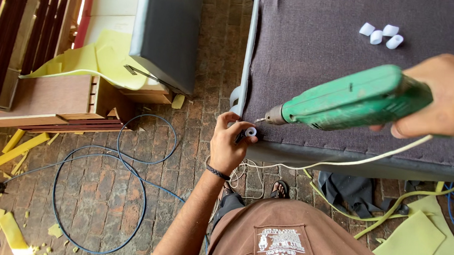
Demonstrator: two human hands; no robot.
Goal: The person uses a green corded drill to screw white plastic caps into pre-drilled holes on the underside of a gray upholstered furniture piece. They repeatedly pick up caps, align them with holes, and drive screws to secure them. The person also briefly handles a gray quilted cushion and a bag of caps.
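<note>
My right hand [443, 95] grips a green power drill [353, 98] held level, its bit pointing left toward the near corner of a dark fabric-covered panel [319, 54]. My left hand [228, 145] pinches a small white plastic spacer [250, 131] against that corner, right at the drill's tip. Several more white spacers [381, 34] lie loose on the fabric at the upper right. A white cord [339, 162] trails from the drill along the panel's front edge.
A blue cable [99, 188] loops over the brick floor. Yellow foam scraps [418, 236] lie at right and far left. A wooden frame [57, 100] and a grey upholstered cushion [167, 34] stand at the upper left.
</note>
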